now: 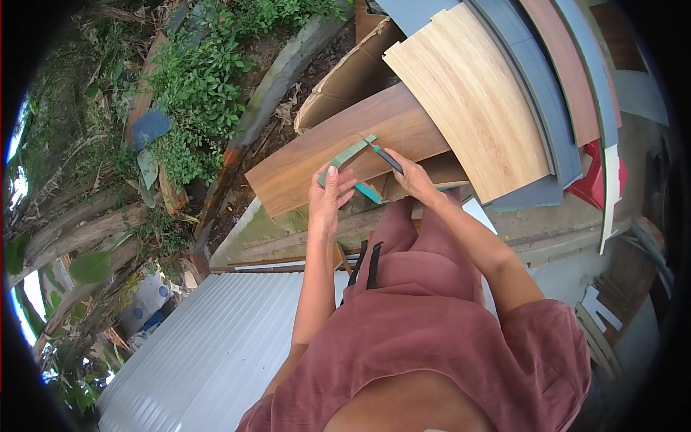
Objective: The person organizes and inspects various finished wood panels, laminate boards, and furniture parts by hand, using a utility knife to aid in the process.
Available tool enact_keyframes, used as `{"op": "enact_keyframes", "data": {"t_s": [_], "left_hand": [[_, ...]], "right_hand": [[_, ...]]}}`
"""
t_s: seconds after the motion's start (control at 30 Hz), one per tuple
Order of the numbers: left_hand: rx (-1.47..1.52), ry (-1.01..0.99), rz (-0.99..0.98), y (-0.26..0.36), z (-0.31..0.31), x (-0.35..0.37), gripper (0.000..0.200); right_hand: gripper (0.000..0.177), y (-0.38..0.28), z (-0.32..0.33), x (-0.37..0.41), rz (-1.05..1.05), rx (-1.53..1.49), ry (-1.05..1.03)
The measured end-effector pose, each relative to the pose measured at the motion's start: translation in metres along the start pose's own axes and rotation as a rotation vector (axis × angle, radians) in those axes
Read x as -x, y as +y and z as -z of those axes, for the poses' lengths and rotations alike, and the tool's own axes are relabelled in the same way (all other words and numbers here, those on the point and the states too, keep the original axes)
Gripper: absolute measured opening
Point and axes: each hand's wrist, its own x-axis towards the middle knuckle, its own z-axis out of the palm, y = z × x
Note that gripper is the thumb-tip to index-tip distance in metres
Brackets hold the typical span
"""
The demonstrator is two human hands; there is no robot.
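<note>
Head view shows a dark brown plank [309, 155] lying aslant in front of the person's knees, its left end over bare soil and its right end tucked under a pale plank [468, 93]. It looks like a stiff, flat flooring board, fairly light for its length, with a smooth face that would likely let a tool skid. Its long edges seem the best place to take hold, since the unsupported left end could tip.

Across it lies a green ruler [350, 153], thin and probably a little springy. The left hand [330, 193] presses on the ruler's near end with fingers stretched out flat, not wrapped around it. The right hand [415, 178] is closed around a knife [386, 158], whose tip touches the plank just beside the ruler's far end. The blade is small and sharp, so the handle is the only safe grip.

What props the plank from below is mostly hidden. At near left lies 1 corrugated metal sheet [209, 345]. Green plants [201, 72] fill the far left, grey boards [536, 79] curve at far right, and cardboard [345, 72] sits behind the plank.
</note>
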Motion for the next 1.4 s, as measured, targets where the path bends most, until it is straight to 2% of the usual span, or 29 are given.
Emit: {"op": "enact_keyframes", "data": {"t_s": [0.03,0.07,0.13,0.3,0.37,0.47,0.5,0.57,0.6,0.63,0.67,0.7,0.73,0.77,0.8,0.83,0.87,0.93,1.03,1.23,1.3,1.4], "left_hand": [[-0.011,-0.003,-0.006,0.001,0.0,-0.001,0.067],[-0.022,-0.006,-0.012,0.002,0.0,-0.002,0.067],[-0.029,-0.014,-0.012,0.004,0.001,-0.004,0.068],[0.008,-0.013,-0.015,0.005,0.007,-0.009,0.065],[-0.201,-0.091,-0.213,-0.003,0.011,-0.018,0.055],[-0.275,-0.118,-0.172,-0.026,0.02,-0.047,0.051],[-0.425,-0.115,-0.227,-0.044,0.026,-0.066,0.04],[-0.412,-0.074,-0.302,-0.06,0.02,-0.083,0.034],[-0.398,-0.024,-0.369,-0.062,0.016,-0.086,0.03],[-0.392,-0.029,-0.384,-0.053,0.015,-0.084,0.03],[-0.514,0.007,-0.563,-0.043,0.013,-0.082,0.028],[-0.633,0.05,-0.739,-0.033,0.012,-0.077,0.027],[-0.622,0.054,-0.755,-0.023,0.012,-0.07,0.027],[-0.673,0.071,-0.737,-0.014,0.011,-0.063,0.026],[-0.724,0.088,-0.717,-0.007,0.013,-0.058,0.024],[-0.765,0.132,-0.875,-0.007,0.017,-0.061,0.025],[-0.753,0.135,-0.893,-0.004,0.021,-0.061,0.025],[-0.73,0.17,-0.993,0.0,0.027,-0.057,0.027],[-0.729,0.178,-1.066,0.005,0.037,-0.05,0.027],[-0.715,0.207,-1.003,0.009,0.052,-0.038,0.029],[-0.729,0.204,-0.987,0.007,0.057,-0.032,0.029],[-0.757,0.191,-0.926,-0.001,0.068,-0.034,0.029]], "right_hand": [[0.057,0.001,-0.001,-0.002,0.092,0.013,0.021],[0.057,0.007,-0.003,-0.005,0.09,0.012,0.02],[0.059,0.022,-0.005,-0.01,-0.127,0.095,0.0],[0.057,0.02,-0.003,-0.011,-0.175,0.216,-0.016],[0.056,0.019,-0.001,-0.012,-0.189,0.232,-0.017],[0.055,0.019,-0.003,-0.011,-0.174,0.221,0.0],[0.054,0.015,-0.004,-0.009,-0.201,0.181,-0.007],[0.054,0.008,-0.007,-0.003,-0.224,0.146,-0.004],[0.053,0.003,-0.008,0.0,-0.163,0.096,0.06],[0.052,-0.008,-0.008,0.003,-0.099,0.048,0.124],[0.052,-0.018,-0.007,0.007,-0.086,0.056,0.134],[0.053,-0.047,0.002,0.016,-0.085,-0.008,0.232],[0.054,-0.075,0.011,0.026,-0.082,-0.072,0.327],[0.054,-0.099,0.019,0.033,-0.063,-0.062,0.332],[0.057,-0.123,0.027,0.042,0.064,0.069,0.4],[0.061,-0.145,0.034,0.05,0.191,0.198,0.47],[0.061,-0.168,0.04,0.059,0.207,0.208,0.48],[0.074,-0.201,0.047,0.074,0.229,0.522,0.366],[0.078,-0.211,0.041,0.074,0.314,0.618,0.372],[0.077,-0.208,0.022,0.071,0.36,0.669,0.344],[0.075,-0.202,0.018,0.065,0.304,0.663,0.408],[0.072,-0.2,0.014,0.055,0.237,0.687,0.368]]}}
